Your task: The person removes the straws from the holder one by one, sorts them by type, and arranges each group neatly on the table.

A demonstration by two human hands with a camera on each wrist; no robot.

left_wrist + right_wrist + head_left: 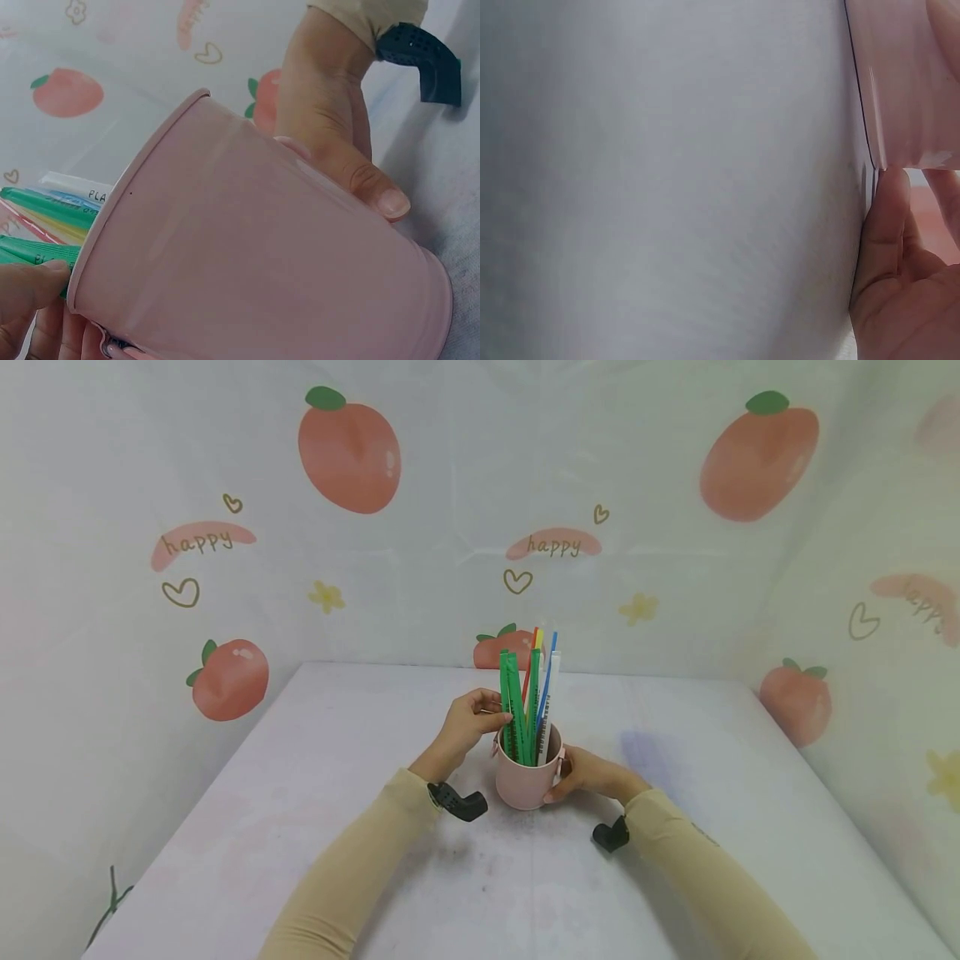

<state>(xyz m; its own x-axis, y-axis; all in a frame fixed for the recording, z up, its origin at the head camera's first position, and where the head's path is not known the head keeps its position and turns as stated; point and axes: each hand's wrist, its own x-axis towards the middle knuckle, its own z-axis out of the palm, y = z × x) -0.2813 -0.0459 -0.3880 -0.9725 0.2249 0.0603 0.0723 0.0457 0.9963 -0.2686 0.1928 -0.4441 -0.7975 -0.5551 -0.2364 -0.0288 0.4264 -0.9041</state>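
Observation:
A small pink bucket point(527, 786) stands upright on the table, holding several long, thin wrapped straws. Green wrapped straws point(513, 693) lean at its left; behind and beside them are red, yellow, blue and white ones point(549, 710). From the left, my left hand point(468, 727) pinches a green wrapped straw point(37, 249) between thumb and fingers, close to the bucket's rim. My right hand point(592, 774) holds the bucket's right side low down, its thumb along the wall point(262, 240). In the right wrist view, fingertips point(891, 191) touch the bucket near its base.
The white table point(300, 860) reaches back to a pale curtain point(450, 460) printed with fruit, hearts and flowers. Black camera mounts point(459, 802) sit on both wrists. A dark green cord point(112, 897) shows at the table's lower left edge.

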